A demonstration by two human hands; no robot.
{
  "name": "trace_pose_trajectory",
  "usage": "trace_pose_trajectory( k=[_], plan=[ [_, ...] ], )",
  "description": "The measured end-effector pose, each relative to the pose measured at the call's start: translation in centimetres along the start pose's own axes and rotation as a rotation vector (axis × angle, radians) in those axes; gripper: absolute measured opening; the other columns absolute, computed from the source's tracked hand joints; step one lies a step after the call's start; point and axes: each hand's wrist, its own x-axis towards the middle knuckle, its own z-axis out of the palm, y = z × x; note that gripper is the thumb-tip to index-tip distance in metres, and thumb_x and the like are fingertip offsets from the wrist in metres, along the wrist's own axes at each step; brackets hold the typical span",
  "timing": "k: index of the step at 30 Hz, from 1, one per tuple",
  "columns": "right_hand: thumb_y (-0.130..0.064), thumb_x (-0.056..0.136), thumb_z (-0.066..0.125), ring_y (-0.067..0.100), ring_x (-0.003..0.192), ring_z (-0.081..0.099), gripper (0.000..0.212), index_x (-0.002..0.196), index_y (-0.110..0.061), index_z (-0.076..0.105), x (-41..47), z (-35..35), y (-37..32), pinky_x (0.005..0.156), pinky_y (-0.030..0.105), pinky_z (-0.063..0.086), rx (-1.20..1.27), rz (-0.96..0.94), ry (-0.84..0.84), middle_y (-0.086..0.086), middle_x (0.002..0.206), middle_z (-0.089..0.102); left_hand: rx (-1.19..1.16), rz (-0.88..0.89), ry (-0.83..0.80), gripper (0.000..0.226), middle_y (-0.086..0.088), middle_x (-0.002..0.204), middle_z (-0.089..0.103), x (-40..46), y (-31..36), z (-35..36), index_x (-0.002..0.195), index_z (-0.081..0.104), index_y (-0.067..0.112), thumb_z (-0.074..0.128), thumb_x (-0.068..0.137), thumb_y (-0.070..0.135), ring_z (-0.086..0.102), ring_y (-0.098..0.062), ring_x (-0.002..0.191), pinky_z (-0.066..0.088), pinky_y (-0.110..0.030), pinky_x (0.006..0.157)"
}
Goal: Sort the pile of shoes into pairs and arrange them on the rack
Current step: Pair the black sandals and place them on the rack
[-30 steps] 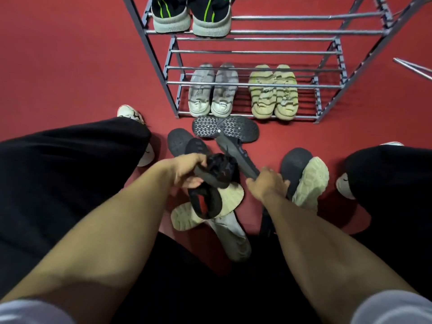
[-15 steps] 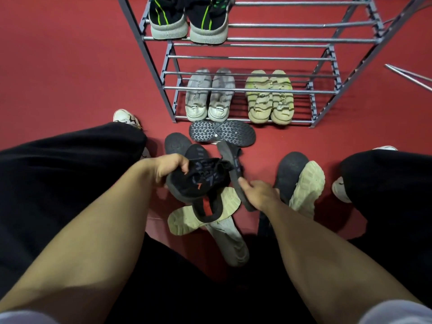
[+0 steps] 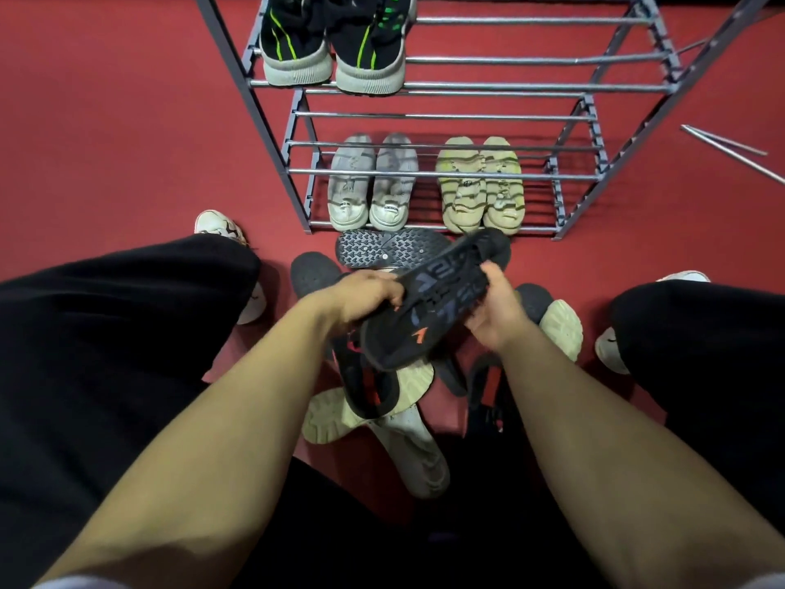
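Both hands hold one black sneaker (image 3: pixel 437 299) with an orange mark, raised above the pile and pointing up-right toward the rack. My left hand (image 3: pixel 361 293) grips its left side and my right hand (image 3: pixel 492 308) grips its right side. Under it lie a black shoe with a red lining (image 3: pixel 365 380), cream-soled pale shoes (image 3: pixel 408 435), a sole-up black shoe (image 3: pixel 391 248) and another black shoe (image 3: pixel 312 272). The grey metal rack (image 3: pixel 467 86) carries a black-and-green pair (image 3: pixel 335 44) on an upper shelf, and a grey pair (image 3: pixel 369 184) and a beige pair (image 3: pixel 480 184) on the bottom shelf.
My knees in black trousers (image 3: pixel 106 333) flank the pile on both sides, with white shoes on my feet (image 3: pixel 218 225). A cream-soled shoe (image 3: pixel 560 329) leans at the right of the pile. Loose metal rods (image 3: pixel 730 146) lie on the red floor right of the rack.
My left hand lifted the black sneaker out of the pile and turned it. My right hand let go of the black sandal and took hold of the sneaker's other side.
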Motion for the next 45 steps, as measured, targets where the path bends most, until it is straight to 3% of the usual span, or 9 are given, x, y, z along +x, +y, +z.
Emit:
trace_pose_trajectory(
  k=[3, 7, 13, 23, 28, 32, 36, 39, 45],
  plan=[
    [-0.033, 0.069, 0.064, 0.026, 0.106, 0.069, 0.067, 0.131, -0.009, 0.061, 0.5, -3.3, -1.0, 0.084, 0.039, 0.059, 0.18, -0.017, 0.172, 0.006, 0.126, 0.067, -0.309, -0.077, 0.014, 0.021, -0.013, 0.093, 0.07, 1.7, 0.1, 3.3, 0.078, 0.071, 0.015, 0.067, 0.068, 0.032, 0.063, -0.029, 0.087, 0.05, -0.048, 0.094],
    [-0.03, 0.09, 0.05, 0.019, 0.075, 0.065, 0.03, 0.115, -0.019, 0.062, 0.0, -7.5, -0.8, 0.045, 0.022, 0.052, 0.314, -0.049, 0.393, 0.001, 0.093, 0.068, -0.223, -0.091, 0.308, 0.026, -0.014, 0.093, 0.071, 5.0, -3.1, 7.0, 0.086, 0.061, 0.01, 0.052, 0.093, 0.033, 0.069, -0.03, 0.084, 0.056, -0.041, 0.078],
    [-0.022, 0.09, 0.055, 0.026, 0.083, 0.068, 0.068, 0.148, -0.032, 0.021, -0.2, -10.3, -0.2, 0.062, 0.037, 0.059, 0.438, -0.121, 0.665, 0.01, 0.113, 0.063, 0.018, -0.267, 0.415, 0.078, -0.022, 0.13, 0.059, 8.8, -8.2, 8.8, 0.129, 0.051, 0.0, 0.058, 0.075, 0.055, 0.061, -0.04, 0.114, 0.051, -0.047, 0.096],
    [-0.009, 0.088, 0.059, 0.039, 0.09, 0.068, 0.038, 0.113, -0.026, 0.036, -0.5, -9.6, -0.9, 0.073, 0.054, 0.059, 0.481, -0.175, 0.652, 0.018, 0.116, 0.058, 0.299, -0.261, 0.306, 0.106, -0.015, 0.135, 0.055, 5.3, -9.6, 11.5, 0.153, -0.004, 0.032, 0.068, 0.075, 0.041, 0.056, -0.034, 0.121, 0.043, -0.034, 0.106],
    [-0.028, 0.068, 0.068, 0.03, 0.084, 0.069, 0.062, 0.126, -0.016, 0.047, 2.2, -10.4, 0.9, 0.048, 0.04, 0.057, 0.103, -0.022, 0.574, 0.013, 0.116, 0.063, 0.286, -0.279, 0.508, 0.07, -0.018, 0.128, 0.062, 4.2, -5.7, 8.1, 0.141, 0.037, 0.01, 0.063, 0.079, 0.03, 0.06, -0.035, 0.116, 0.045, -0.033, 0.098],
    [-0.039, 0.05, 0.06, 0.027, 0.092, 0.066, 0.073, 0.12, -0.022, 0.046, 4.0, -12.0, 2.6, 0.052, 0.035, 0.055, -0.097, 0.005, 0.603, 0.008, 0.115, 0.064, 0.469, -0.194, 0.274, 0.022, -0.011, 0.095, 0.069, 1.4, -0.4, 4.7, 0.102, 0.066, 0.001, 0.056, 0.086, 0.012, 0.066, -0.027, 0.082, 0.05, -0.028, 0.061],
    [-0.045, 0.067, 0.065, 0.027, 0.096, 0.062, 0.072, 0.131, -0.026, 0.039, 0.2, -8.3, 1.3, 0.072, 0.045, 0.059, -0.021, -0.081, 0.569, 0.001, 0.115, 0.057, 0.956, 0.017, 0.056, 0.042, -0.008, 0.116, 0.071, -0.8, 3.6, 1.8, 0.118, 0.068, 0.02, 0.051, 0.082, 0.007, 0.067, -0.024, 0.106, 0.053, -0.031, 0.092],
    [-0.046, 0.066, 0.065, 0.028, 0.087, 0.065, 0.036, 0.099, -0.035, 0.056, 1.0, -7.9, 1.3, 0.077, 0.046, 0.059, -0.101, -0.147, 0.523, 0.004, 0.106, 0.067, 1.245, 0.153, 0.028, 0.041, -0.002, 0.115, 0.071, -0.6, 5.3, 1.2, 0.111, 0.069, 0.03, 0.052, 0.079, 0.009, 0.064, -0.022, 0.109, 0.049, -0.027, 0.091],
    [-0.01, 0.066, 0.055, 0.032, 0.078, 0.067, 0.044, 0.109, -0.008, 0.064, -0.4, -8.9, 1.9, 0.063, 0.044, 0.059, -0.224, 0.09, 0.347, 0.015, 0.095, 0.069, 1.474, 0.332, 0.402, 0.044, -0.002, 0.137, 0.049, 3.5, 1.7, 2.1, 0.131, 0.05, 0.032, 0.055, 0.088, 0.024, 0.044, -0.027, 0.128, 0.038, -0.045, 0.102]
  ],
)
